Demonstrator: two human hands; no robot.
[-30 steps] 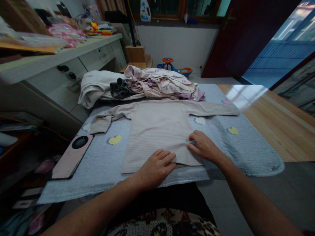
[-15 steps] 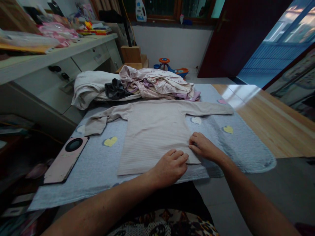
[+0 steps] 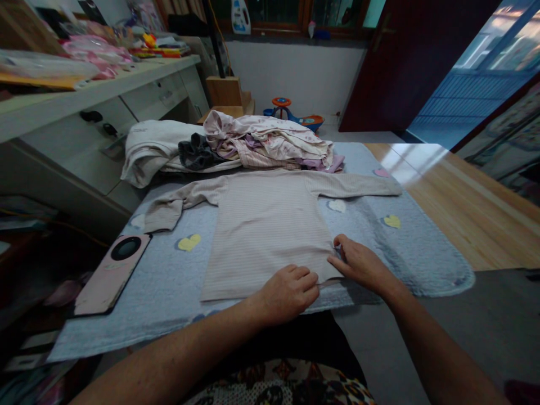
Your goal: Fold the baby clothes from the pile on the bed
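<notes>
Two grips lay open, neither pinching anything: your left grip (image 3: 289, 293) rested on the hem of a striped pink long-sleeved shirt (image 3: 261, 236) at 6 o'clock, and your right grip (image 3: 358, 264) touched its corner at 5 o'clock. The shirt lay flat on a blue quilted mat (image 3: 422, 264), with rumpled clothes (image 3: 270, 138) at 12 o'clock.

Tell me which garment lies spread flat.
The pale striped long-sleeved top, sleeves spread wide, left hand and right hand at its hem; the white garment and floral pile behind lie bunched.
</notes>
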